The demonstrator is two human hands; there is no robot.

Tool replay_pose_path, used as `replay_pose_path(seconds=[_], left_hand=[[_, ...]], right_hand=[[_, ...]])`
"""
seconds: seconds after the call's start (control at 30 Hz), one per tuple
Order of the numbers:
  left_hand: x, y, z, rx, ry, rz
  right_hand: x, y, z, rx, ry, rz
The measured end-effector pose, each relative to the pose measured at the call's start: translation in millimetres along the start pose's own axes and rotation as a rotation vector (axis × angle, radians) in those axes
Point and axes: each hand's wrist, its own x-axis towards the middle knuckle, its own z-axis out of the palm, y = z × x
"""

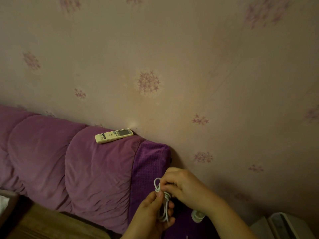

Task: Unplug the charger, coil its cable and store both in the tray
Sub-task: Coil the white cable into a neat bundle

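Observation:
A white charger cable (163, 202) is bundled into loops between both hands, low in the head view beside the purple headboard. My left hand (152, 216) grips the lower part of the bundle from below. My right hand (183, 186) pinches the top of the loops, where one small loop sticks out. A white rounded object (197, 216), probably the charger block, shows just under my right wrist, partly hidden. No tray can be made out for certain.
A padded purple headboard (69, 166) runs along the floral-papered wall (189, 75). A cream remote control (114, 135) lies on top of the headboard. A white appliance or box (286, 226) sits at the bottom right. Wooden surface (43, 225) at the bottom left.

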Motion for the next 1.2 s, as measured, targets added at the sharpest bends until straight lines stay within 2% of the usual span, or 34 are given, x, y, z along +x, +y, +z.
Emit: replay_pose_path(seconds=[0.13, 0.3, 0.47, 0.57, 0.73, 0.87, 0.97, 1.1, 1.2], left_hand=[[2, 10, -2, -0.055, -0.042, 0.062], [1, 22, -2, -0.091, -0.125, 0.112], [2, 23, -2, -0.135, -0.157, 0.107], [1, 23, -3, -0.143, -0.207, 0.11], [0, 21, -4, -0.115, -0.198, 0.099], [2, 17, -8, -0.084, -0.157, 0.084], [2, 14, -12, -0.067, -0.154, 0.075], [1, 11, -14, -0.081, -0.185, 0.076], [3, 7, -15, -0.108, -0.15, 0.097]], right_hand=[[-2, -5, -8, 0.082, -0.002, -0.01], [0, -6, -4, 0.292, 0.254, 0.063], [1, -6, 3, 0.315, 0.39, 0.038], [0, -3, 3, 0.308, 0.385, 0.023], [-7, -3, 7, 0.108, 0.442, -0.074], [-13, -6, 13, -0.072, 0.327, -0.147], [-17, -7, 15, 0.002, 0.271, -0.151], [-25, -6, 23, 0.137, 0.337, -0.062], [-33, -8, 39, 0.179, 0.376, 0.007]])
